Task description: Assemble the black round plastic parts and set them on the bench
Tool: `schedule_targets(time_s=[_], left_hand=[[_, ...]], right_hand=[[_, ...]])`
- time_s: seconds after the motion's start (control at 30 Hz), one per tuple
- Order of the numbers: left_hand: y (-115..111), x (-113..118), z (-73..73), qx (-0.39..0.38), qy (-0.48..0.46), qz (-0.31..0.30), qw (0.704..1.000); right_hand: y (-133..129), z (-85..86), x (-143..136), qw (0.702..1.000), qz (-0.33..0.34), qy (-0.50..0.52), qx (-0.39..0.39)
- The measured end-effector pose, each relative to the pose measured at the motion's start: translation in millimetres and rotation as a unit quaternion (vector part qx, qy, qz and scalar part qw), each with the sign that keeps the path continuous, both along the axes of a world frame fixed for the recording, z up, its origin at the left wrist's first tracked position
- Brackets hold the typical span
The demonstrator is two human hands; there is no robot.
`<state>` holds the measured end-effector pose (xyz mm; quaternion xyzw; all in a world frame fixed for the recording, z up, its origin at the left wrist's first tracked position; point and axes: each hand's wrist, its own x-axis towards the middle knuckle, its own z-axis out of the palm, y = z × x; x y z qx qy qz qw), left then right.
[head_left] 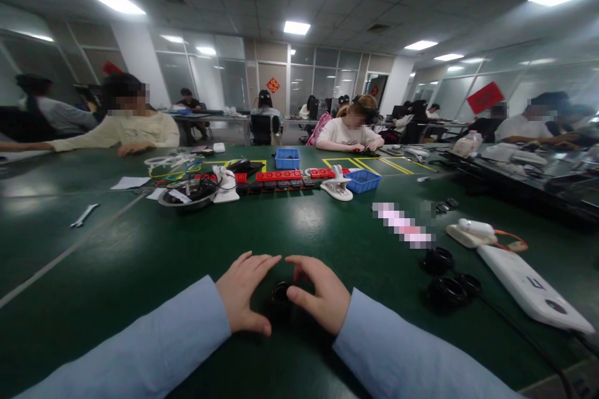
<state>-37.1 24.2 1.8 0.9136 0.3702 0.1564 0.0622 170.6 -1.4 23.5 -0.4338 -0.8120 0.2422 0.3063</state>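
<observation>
Between my two hands a small round black part with a hollow, ring-like opening [281,293] sits on the green table. My left hand [246,293] is to its left, fingers stretched forward and thumb spread away, holding nothing. Over the part's right edge comes the thumb of my right hand [321,293]; its fingers curve forward, apart from the thumb. Whether that thumb touches the part, I cannot tell. The fingertips of both hands nearly meet beyond it.
Black round parts [447,290] and a white device with a cable [536,287] lie at right. Further back are red power strips [278,176], a white clip stand [337,186], blue baskets [363,181] and a cable tray [187,199]. A wrench [85,216] lies left. Co-workers sit beyond.
</observation>
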Motion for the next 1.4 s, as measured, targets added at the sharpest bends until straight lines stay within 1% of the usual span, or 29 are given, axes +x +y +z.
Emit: schedule_targets(time_s=[0.07,0.17,0.27,0.33,0.43,0.57,0.7,0.87,1.03,1.13,1.27,1.4], left_hand=[[-2,-2,-1.5,-0.002,0.013,0.008,1.000],[-8,6,1.9,-0.017,0.018,0.024,0.999],[-16,17,6.5,-0.047,0.014,0.044,0.998],[-20,22,8.8,-0.065,0.005,0.054,0.996],[-24,26,10.5,-0.088,-0.014,0.075,0.993],[-26,30,9.7,-0.097,-0.033,0.096,0.990],[-21,29,7.2,-0.095,-0.045,0.102,0.989],[-3,22,3.3,-0.107,-0.066,0.103,0.987],[16,18,0.0,-0.093,-0.074,0.086,0.989],[25,19,-0.8,-0.094,-0.084,0.074,0.989],[29,21,0.0,-0.117,-0.095,0.055,0.987],[26,21,0.6,-0.125,-0.082,0.055,0.987]], right_hand=[[-5,12.0,-5,0.999,-0.022,-0.021,0.025],[-15,28.9,-14,0.993,-0.033,-0.095,0.061],[-22,38.0,-24,0.982,-0.044,-0.160,0.089],[-23,39.2,-29,0.974,-0.051,-0.201,0.090],[-21,36.5,-35,0.964,-0.060,-0.248,0.075],[-16,32.2,-40,0.957,-0.062,-0.274,0.068],[-10,30.5,-39,0.956,-0.048,-0.276,0.086],[6,25.9,-38,0.958,-0.043,-0.267,0.094],[20,13.4,-39,0.964,-0.035,-0.232,0.122],[23,4.5,-38,0.973,-0.024,-0.182,0.143],[22,-1.4,-37,0.980,-0.008,-0.116,0.164],[22,-0.7,-36,0.979,0.019,-0.100,0.178]])
